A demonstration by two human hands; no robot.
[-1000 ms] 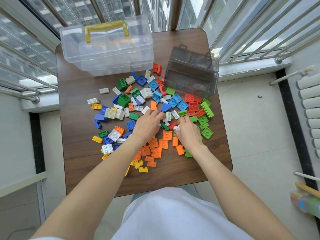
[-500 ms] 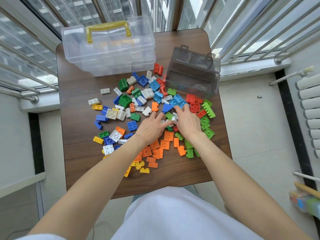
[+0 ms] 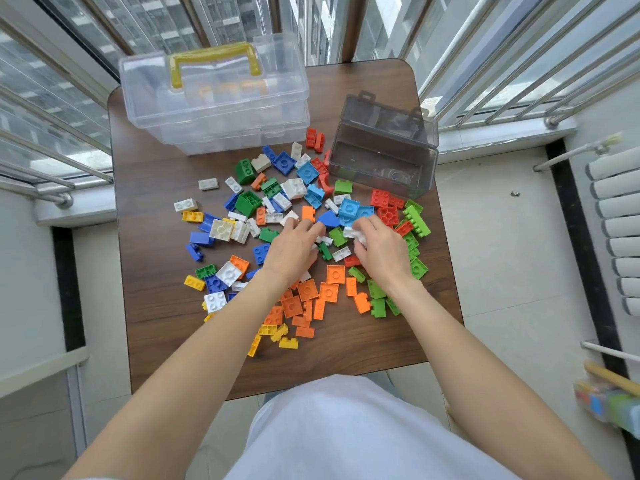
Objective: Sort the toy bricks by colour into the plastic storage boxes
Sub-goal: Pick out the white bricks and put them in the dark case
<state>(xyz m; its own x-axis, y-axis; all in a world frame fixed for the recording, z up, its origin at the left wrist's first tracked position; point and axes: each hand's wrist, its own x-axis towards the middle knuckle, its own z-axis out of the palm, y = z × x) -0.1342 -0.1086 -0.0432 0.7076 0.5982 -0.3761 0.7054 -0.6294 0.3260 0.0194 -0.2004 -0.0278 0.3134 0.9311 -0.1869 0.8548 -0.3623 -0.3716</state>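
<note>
While scattered over the middle of the brown counter [image 3: 152,327], toy bricks [image 3: 311,292] of many colours, none seen in the boxes. Upper left: clear storage box [image 3: 214,109] with yellow handle [image 3: 214,62]. Centre: left hand [image 3: 292,249], fingers curled down onto bricks, grasp unclear. Just right: right hand [image 3: 381,249] pinching white bricks [image 3: 355,234]. Upper right: smoky open box [image 3: 384,161].

Wooden table [image 3: 156,306], railed windows [image 3: 519,64]
</note>
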